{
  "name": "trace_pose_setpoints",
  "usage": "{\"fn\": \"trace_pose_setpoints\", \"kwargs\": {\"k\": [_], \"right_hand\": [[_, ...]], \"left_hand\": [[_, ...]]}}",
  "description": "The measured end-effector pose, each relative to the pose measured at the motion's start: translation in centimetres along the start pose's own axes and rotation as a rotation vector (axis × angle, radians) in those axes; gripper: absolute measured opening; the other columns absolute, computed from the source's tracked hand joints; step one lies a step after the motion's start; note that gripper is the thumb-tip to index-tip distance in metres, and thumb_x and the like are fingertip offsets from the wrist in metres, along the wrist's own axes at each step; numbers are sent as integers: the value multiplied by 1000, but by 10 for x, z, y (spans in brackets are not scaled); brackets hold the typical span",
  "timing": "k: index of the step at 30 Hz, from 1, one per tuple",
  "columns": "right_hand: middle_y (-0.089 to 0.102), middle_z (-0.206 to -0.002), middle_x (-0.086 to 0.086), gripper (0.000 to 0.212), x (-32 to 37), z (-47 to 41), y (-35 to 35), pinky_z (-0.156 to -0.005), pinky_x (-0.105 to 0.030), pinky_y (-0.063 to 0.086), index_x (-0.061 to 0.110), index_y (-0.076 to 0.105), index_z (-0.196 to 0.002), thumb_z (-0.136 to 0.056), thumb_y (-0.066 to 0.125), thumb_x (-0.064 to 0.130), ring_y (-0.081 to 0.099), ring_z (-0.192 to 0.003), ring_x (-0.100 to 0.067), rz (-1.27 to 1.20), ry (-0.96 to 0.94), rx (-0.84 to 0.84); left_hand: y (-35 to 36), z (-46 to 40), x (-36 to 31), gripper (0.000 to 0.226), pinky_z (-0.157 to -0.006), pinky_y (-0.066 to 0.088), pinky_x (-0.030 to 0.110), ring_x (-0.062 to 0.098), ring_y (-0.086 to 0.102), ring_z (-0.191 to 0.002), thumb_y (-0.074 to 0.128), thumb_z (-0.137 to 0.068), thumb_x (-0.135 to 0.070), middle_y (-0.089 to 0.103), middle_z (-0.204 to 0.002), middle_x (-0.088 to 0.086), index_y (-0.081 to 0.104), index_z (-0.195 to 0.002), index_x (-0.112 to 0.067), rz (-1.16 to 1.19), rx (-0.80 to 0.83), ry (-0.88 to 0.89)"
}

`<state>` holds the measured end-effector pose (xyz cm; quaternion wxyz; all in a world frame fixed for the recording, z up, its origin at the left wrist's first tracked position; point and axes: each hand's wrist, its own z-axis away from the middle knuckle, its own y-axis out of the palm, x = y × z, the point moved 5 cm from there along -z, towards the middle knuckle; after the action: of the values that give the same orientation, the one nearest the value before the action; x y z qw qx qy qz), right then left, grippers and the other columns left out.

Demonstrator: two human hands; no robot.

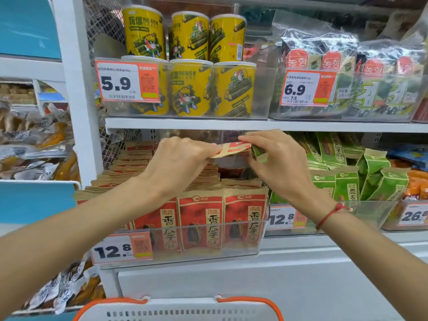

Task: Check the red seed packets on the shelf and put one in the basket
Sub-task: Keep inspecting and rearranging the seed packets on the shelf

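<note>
Both sets of fingertips meet on one red seed packet [232, 149], lifted flat above its row: the left hand [183, 163] pinches its near-left edge with curled fingers, and the right hand [275, 156] pinches the top-right edge between thumb and forefinger. A red string [331, 214] circles the right wrist. Beneath the hands, more red seed packets [201, 218] stand upright in a clear plastic bin [240, 249] on the lower white shelf [301, 242], with a 12.8 price tag [121, 249] on the bin's front. Green packets [347, 181] fill the next bin to the right. On the upper shelf [254, 125] stand yellow canisters [190, 63] stacked two high, beside bagged seaweed [379, 84]. At the bottom edge sits the white basket [178, 311] with orange handles, well below the held packet.
</note>
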<state>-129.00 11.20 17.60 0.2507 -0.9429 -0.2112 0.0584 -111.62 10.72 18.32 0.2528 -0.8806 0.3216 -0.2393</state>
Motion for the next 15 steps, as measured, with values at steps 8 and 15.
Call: {"fn": "trace_pose_setpoints", "kwargs": {"k": [8,15], "right_hand": [[74,-93,-4,40,-28,11,18,-64,-29,52,13,71,-112,-72,79,12,66,-88,-25,103,59,-28],[70,-91,-2,33,-31,13,23,-65,-26,42,16,61,-108,-80,76,23,64,-83,-21,71,73,35]], "left_hand": [[55,-32,13,31,-63,48,40,38,65,-81,58,-91,-12,75,-94,9,71,-114,-27,-70,202,-55],[85,-49,27,30,-77,44,36,32,61,-103,54,-96,-31,71,-107,7,64,-124,-35,-131,375,-121]]}}
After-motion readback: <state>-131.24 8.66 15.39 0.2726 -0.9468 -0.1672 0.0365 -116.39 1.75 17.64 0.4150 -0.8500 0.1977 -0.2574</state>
